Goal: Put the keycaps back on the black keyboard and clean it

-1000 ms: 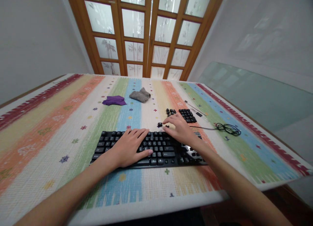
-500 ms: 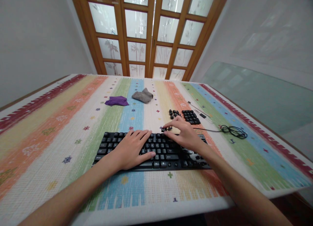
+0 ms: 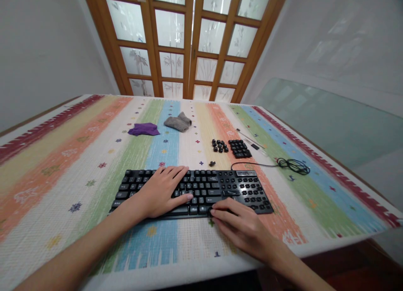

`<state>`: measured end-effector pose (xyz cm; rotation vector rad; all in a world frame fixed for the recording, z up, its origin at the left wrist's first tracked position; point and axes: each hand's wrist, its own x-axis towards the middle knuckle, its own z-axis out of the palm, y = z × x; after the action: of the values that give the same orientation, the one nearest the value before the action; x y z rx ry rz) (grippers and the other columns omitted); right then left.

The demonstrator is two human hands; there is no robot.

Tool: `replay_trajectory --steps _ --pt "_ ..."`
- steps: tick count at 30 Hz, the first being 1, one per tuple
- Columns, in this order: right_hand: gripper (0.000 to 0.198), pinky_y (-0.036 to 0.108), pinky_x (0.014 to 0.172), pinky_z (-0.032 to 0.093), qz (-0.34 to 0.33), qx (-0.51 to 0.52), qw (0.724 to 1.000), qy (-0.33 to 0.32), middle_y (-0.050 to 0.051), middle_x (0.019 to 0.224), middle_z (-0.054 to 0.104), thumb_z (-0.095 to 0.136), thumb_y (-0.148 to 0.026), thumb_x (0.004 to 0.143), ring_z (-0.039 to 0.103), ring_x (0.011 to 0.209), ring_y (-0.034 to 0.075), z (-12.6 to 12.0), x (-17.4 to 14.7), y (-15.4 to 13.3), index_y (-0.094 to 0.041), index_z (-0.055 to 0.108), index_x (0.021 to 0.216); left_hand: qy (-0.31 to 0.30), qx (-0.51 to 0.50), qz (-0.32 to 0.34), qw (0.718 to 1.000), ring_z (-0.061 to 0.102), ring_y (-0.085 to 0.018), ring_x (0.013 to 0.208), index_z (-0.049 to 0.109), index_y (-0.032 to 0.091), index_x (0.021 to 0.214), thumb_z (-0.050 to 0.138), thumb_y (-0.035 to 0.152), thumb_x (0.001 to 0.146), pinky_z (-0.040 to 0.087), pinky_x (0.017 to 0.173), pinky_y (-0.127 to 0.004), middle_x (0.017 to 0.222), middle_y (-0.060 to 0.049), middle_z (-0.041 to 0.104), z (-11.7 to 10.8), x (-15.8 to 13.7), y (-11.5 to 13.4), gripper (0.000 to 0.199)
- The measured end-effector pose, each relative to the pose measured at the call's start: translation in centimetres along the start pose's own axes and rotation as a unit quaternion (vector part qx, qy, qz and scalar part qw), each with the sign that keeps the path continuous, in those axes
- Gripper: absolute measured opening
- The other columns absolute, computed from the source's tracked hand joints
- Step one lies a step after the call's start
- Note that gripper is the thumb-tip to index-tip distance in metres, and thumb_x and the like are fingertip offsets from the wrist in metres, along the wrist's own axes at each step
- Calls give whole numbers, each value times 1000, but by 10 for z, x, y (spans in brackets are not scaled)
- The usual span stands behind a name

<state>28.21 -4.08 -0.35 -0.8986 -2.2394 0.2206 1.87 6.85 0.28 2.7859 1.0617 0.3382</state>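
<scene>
A black computer keyboard (image 3: 217,186) lies flat near the table's front edge. Across its left and middle keys rests my left hand (image 3: 166,190), open and palm down, with the thumb stretched to the right. My right hand (image 3: 241,224) is at the keyboard's front edge, right of the space bar. Its thumb and fingertips are pinched on a small black keycap in the bottom row, mostly hidden by the fingers. The number-pad section (image 3: 250,190) has bare key posts without caps. One loose keycap (image 3: 212,163) lies just behind the keyboard.
Behind the keyboard sit several loose keycaps (image 3: 219,146) and a block of keycaps in rows (image 3: 239,148). A coiled cable (image 3: 294,166), a thin stick (image 3: 248,137), a small black piece (image 3: 255,147), a purple cloth (image 3: 144,129) and a grey cloth (image 3: 178,122) lie farther off.
My right hand has moved from a keycap behind the keyboard down to its front edge, uncovering the number pad. One of two loose keycaps there is gone. My left hand stays on the keys.
</scene>
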Motion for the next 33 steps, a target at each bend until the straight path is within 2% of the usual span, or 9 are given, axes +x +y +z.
replay_trajectory --steps 7,12,17,21,25,33 --pt "17 30 76 57 13 -9 1000 24 10 102 68 56 -9 100 64 89 19 4 2 2 -14 66 112 -1 3 1 1000 47 -34 137 38 14 152 40 69 99 26 118 -59 151 -16 50 1 0 -1 77" --pt "16 36 77 54 5 -44 999 -2 10 100 67 54 -9 101 60 89 21 2 5 3 -14 67 109 -7 6 0 1000 47 -34 136 38 12 151 40 68 99 27 118 -58 151 -16 50 -1 0 1 77" --pt "15 38 78 52 1 -84 996 4 10 101 67 53 -8 100 56 90 22 -2 9 0 -15 66 95 3 5 4 1000 48 -34 135 40 13 150 39 69 99 28 118 -58 150 -15 51 -1 0 2 76" --pt "16 42 82 52 6 -122 992 -12 14 110 63 53 -8 98 55 97 26 -4 10 -4 -14 68 98 5 7 5 1000 48 -34 135 40 13 150 38 69 99 29 117 -58 150 -16 50 -1 0 1 76" --pt "13 48 88 52 8 -118 993 -23 17 115 60 56 -12 96 54 105 30 -5 14 -7 -12 69 99 -1 10 5 1000 48 -34 136 39 13 150 38 69 99 27 118 -58 151 -16 50 -1 0 2 76" --pt "13 50 90 52 3 -127 991 -47 15 114 62 59 -10 90 54 108 30 -8 17 -6 -15 71 91 -2 15 1 1000 47 -35 136 39 14 151 38 70 99 26 118 -59 150 -16 50 0 0 2 77"
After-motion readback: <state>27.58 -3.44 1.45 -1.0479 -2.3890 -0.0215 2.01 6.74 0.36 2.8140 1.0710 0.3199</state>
